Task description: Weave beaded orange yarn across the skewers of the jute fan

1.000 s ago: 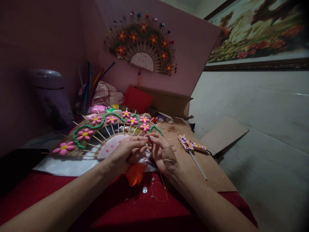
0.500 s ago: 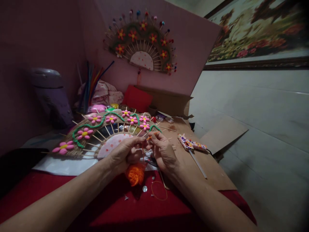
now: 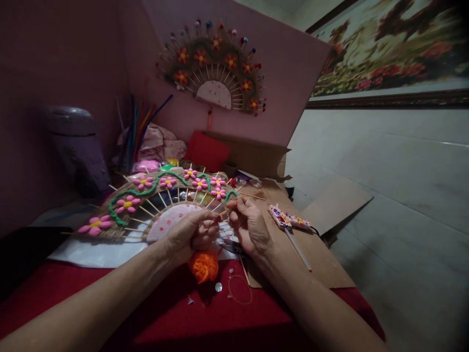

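Observation:
My left hand (image 3: 196, 232) is closed in a pinch on a thin orange strand of yarn (image 3: 224, 212). Opposite it, my right hand (image 3: 251, 225) pinches the other end of the strand, where a small orange bit shows at the fingertips; whether a stick lies inside it I cannot tell. Below my left hand rests an orange yarn ball (image 3: 204, 267) on the red cloth. Behind both hands lies a half-round fan of sticks and twine (image 3: 119, 195), with pink clay flowers (image 3: 127, 203) and a green wavy trim. Dark-handled scissors or pliers (image 3: 232, 246) lie partly hidden under my right hand.
A flower-patterned glue gun (image 3: 287, 218) lies on cardboard (image 3: 330, 264) at right. Small gems (image 3: 219, 287) and a rubber band (image 3: 240, 289) are on the red cloth. A finished-looking fan (image 3: 214, 54) leans behind. A purple flask (image 3: 78, 146) stands at left.
My hands have drawn slightly apart, with the orange strand now stretched between them. My right hand has opened out a little and turned, showing more of the dark tool beneath.

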